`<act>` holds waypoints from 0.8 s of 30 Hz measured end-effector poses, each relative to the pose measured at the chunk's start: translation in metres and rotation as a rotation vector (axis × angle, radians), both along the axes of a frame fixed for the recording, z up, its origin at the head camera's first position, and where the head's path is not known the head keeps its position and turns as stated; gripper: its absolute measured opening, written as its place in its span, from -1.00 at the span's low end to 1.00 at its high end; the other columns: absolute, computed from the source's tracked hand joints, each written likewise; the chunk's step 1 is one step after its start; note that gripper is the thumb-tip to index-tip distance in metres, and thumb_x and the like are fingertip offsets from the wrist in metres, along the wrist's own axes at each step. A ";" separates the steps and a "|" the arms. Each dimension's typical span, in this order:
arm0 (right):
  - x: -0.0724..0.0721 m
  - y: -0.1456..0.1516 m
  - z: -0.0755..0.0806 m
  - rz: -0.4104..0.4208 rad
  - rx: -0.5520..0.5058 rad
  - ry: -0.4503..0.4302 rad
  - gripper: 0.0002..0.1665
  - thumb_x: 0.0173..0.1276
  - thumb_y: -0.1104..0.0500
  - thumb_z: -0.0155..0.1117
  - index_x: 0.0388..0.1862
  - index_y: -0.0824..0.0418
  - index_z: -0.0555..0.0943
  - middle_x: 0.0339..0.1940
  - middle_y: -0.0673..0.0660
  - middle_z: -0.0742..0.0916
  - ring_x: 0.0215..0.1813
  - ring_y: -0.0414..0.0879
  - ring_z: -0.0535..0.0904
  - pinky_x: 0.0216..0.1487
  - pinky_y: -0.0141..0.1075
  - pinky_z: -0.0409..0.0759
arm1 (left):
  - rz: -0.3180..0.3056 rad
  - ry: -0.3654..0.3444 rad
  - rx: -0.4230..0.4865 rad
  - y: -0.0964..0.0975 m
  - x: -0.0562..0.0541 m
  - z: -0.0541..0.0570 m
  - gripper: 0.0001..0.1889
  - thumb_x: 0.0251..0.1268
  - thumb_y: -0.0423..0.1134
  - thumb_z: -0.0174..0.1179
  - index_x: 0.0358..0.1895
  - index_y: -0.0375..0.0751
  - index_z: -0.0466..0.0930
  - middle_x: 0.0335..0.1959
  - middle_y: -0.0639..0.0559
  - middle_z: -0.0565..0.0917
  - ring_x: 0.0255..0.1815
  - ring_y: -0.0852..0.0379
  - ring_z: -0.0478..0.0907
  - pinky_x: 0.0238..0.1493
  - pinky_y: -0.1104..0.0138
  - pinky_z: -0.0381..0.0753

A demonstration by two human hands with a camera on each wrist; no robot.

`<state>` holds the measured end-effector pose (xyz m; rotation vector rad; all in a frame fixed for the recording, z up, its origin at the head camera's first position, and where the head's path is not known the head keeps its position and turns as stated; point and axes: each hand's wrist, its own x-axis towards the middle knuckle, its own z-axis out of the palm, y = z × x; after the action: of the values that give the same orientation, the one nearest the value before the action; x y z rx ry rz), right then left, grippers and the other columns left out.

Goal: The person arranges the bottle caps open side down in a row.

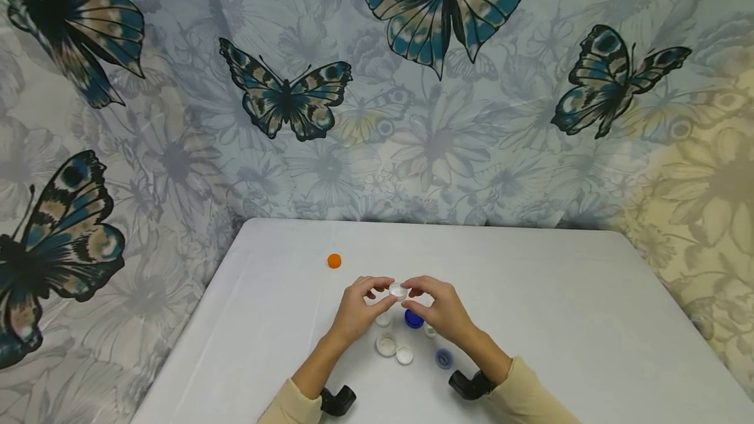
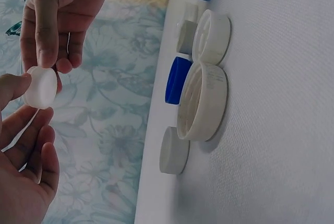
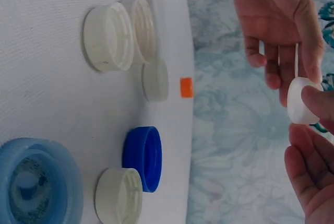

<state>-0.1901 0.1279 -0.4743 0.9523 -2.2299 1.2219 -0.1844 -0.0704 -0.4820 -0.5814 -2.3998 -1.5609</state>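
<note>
A small white bottle cap (image 1: 398, 291) is held up above the table between both hands. My left hand (image 1: 358, 309) pinches its left side with thumb and fingertips. From the other side my right hand (image 1: 440, 309) pinches it too, the thumb lying against the cap (image 3: 301, 101) in the right wrist view. Beneath the hands lie a dark blue cap (image 1: 414, 318), a wide cream cap (image 1: 386, 345), a smaller white cap (image 1: 404, 355) and a pale blue cap (image 1: 444, 358). Another white cap (image 1: 383, 319) is partly hidden by the left hand.
An orange cap (image 1: 334, 261) lies apart, farther back on the white table (image 1: 530, 280). One more whitish cap (image 3: 119, 197) stands beside the dark blue one. Behind the table hangs a butterfly-patterned cloth (image 1: 283, 182). Black devices (image 1: 338, 402) sit at both wrists.
</note>
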 end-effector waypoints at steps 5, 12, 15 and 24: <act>-0.001 0.000 -0.005 0.000 0.036 0.140 -0.56 -0.10 0.43 0.55 -0.16 0.30 0.67 -0.26 0.12 0.76 -0.30 -0.07 0.66 -0.26 -0.34 0.64 | 0.006 -0.016 0.014 0.000 0.001 0.001 -0.71 0.17 -0.24 0.37 -0.03 -0.20 0.70 -0.21 0.00 0.74 -0.17 0.05 0.58 -0.15 0.16 0.62; -0.001 -0.001 -0.007 -0.004 0.053 0.265 -0.53 -0.16 0.45 0.55 -0.17 0.31 0.66 -0.30 0.11 0.77 -0.31 -0.10 0.67 -0.22 -0.47 0.59 | 0.005 -0.063 0.038 -0.001 0.003 0.003 -0.71 0.18 -0.22 0.37 -0.03 -0.18 0.70 -0.20 -0.02 0.74 -0.15 0.02 0.59 -0.12 0.14 0.60; -0.002 -0.002 -0.009 0.003 0.036 0.297 -0.56 -0.12 0.45 0.54 -0.17 0.32 0.67 -0.28 0.14 0.76 -0.28 -0.06 0.67 -0.18 -0.46 0.61 | 0.002 -0.071 0.048 -0.002 0.004 0.003 -0.72 0.20 -0.21 0.35 -0.03 -0.16 0.70 -0.20 -0.02 0.74 -0.14 0.01 0.59 -0.11 0.15 0.60; -0.004 -0.004 -0.009 0.020 -0.017 0.340 -0.77 0.25 0.25 0.40 -0.19 0.39 0.71 -0.17 0.23 0.68 -0.20 0.00 0.61 -0.15 -0.50 0.56 | 0.014 -0.074 0.049 -0.003 0.004 0.002 -0.71 0.22 -0.21 0.34 -0.02 -0.22 0.70 -0.19 -0.03 0.75 -0.14 0.01 0.60 -0.12 0.21 0.61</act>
<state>-0.1939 0.1237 -0.4830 1.0875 -1.9449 0.9988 -0.1805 -0.0729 -0.4805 -0.5050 -2.4059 -1.6584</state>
